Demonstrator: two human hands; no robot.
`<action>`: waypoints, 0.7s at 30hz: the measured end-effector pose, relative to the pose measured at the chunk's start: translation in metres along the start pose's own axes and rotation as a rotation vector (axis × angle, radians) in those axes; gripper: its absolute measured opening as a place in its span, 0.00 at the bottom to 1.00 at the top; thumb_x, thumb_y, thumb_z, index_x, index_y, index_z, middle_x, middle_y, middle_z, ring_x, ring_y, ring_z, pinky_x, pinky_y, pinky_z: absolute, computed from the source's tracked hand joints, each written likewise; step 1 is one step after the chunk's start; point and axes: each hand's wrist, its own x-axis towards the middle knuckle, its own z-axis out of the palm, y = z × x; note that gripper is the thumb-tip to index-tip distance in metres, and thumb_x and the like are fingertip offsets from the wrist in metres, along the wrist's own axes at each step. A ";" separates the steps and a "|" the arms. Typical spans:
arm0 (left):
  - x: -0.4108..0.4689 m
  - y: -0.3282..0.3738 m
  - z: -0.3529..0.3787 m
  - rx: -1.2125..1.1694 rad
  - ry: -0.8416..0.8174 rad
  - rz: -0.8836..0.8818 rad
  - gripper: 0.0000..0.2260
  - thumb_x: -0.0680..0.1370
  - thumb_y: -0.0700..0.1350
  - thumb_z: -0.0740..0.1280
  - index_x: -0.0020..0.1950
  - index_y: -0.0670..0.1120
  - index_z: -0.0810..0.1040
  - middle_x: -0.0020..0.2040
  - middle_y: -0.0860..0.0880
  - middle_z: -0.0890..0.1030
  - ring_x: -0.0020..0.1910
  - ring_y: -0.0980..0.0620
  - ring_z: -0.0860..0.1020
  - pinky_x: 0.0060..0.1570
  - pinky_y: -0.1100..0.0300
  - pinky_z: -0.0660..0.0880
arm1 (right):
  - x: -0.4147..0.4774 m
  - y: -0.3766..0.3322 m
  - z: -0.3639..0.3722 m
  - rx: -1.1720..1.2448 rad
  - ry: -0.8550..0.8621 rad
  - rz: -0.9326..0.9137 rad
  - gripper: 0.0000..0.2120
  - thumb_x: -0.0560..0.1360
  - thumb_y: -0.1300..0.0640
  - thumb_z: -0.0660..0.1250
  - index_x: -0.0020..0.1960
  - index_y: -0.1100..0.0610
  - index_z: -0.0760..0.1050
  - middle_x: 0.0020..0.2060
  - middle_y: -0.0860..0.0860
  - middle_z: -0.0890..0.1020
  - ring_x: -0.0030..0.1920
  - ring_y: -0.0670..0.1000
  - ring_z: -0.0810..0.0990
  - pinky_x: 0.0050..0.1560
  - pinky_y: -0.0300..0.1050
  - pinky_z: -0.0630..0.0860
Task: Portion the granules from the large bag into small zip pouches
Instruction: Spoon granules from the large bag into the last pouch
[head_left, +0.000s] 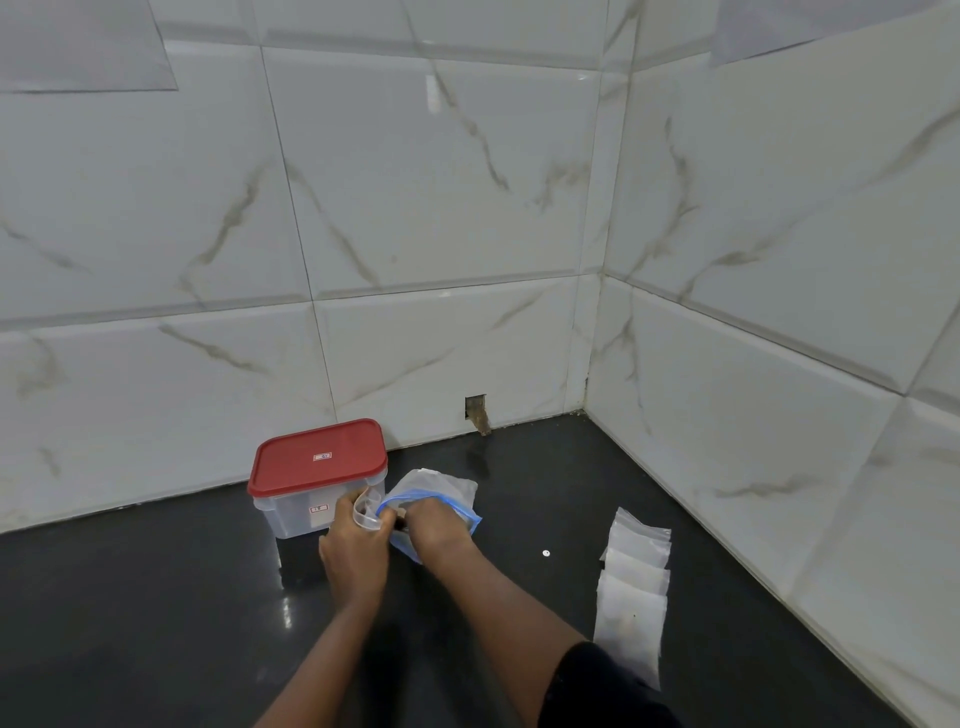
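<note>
At the far left we see bare black counter (130, 597), the widest open stretch for setting anything down. Next stands a clear container (311, 506) with a red lid (318, 457), shut and pushed back near the tiled wall (363, 208), probably to keep it out of our working space; it is just behind our left hand (356, 551).

That hand is closed around a small zip pouch (366, 512), pinching it with the mouth turned up and towards the large bag (428, 491), so it seems held ready to receive granules. Just beside it, our right hand (436, 522) sits at or inside the large bag's blue-edged mouth; we cannot tell whether its fingers are curled on granules or merely spreading the opening. The bag lies on the counter, its back end near the container, and we cannot make out any granules in it.

To the right there is free counter, a small white speck (545, 553), then a row of pouches (634, 582) laid overlapping, well apart from the bag, likely parked clear of spills. Beyond them the side wall closes in, so room there is tight.
</note>
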 end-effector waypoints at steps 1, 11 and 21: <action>0.000 0.000 0.000 0.000 0.002 0.000 0.15 0.72 0.43 0.69 0.58 0.48 0.75 0.48 0.42 0.81 0.48 0.40 0.76 0.48 0.48 0.76 | 0.000 -0.003 -0.001 0.018 -0.018 0.015 0.17 0.81 0.56 0.54 0.63 0.62 0.74 0.48 0.55 0.77 0.53 0.56 0.76 0.42 0.29 0.67; -0.003 0.006 0.006 -0.003 -0.007 0.011 0.14 0.73 0.42 0.69 0.57 0.48 0.75 0.43 0.50 0.78 0.50 0.42 0.77 0.58 0.40 0.71 | -0.003 0.001 -0.014 -0.013 -0.037 0.144 0.15 0.80 0.57 0.59 0.64 0.62 0.73 0.56 0.56 0.78 0.63 0.56 0.75 0.57 0.46 0.70; -0.009 -0.001 0.007 0.026 -0.016 0.031 0.15 0.73 0.42 0.70 0.59 0.45 0.75 0.48 0.44 0.82 0.49 0.41 0.78 0.61 0.35 0.68 | -0.019 0.010 0.009 0.298 0.174 0.208 0.14 0.80 0.63 0.54 0.63 0.64 0.72 0.61 0.59 0.76 0.62 0.57 0.75 0.53 0.43 0.71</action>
